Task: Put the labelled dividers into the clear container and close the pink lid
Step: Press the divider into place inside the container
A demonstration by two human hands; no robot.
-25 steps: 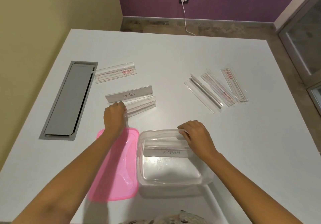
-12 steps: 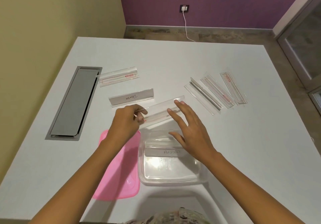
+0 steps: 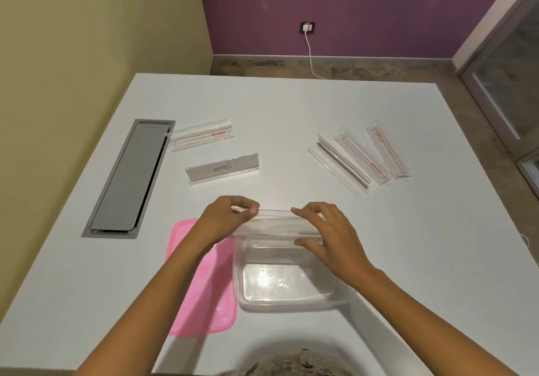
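Both hands grip one clear divider (image 3: 274, 222) over the far rim of the clear container (image 3: 291, 297): left hand (image 3: 226, 219) pinching its left end, right hand (image 3: 326, 231) its right. Inside stands the ALPHA divider (image 3: 287, 256). Pink lid (image 3: 204, 288) lies on the desk (image 3: 408, 259), touching the container's left side.

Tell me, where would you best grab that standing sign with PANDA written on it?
Probably by its two short ends, coming down from above with one hand at each. The PANDA sign stands upright on its long edge on the white table, long and thin, with bare table all round. Its clear plastic looks slippery, so pinching the top edge mid-length might let it tip.
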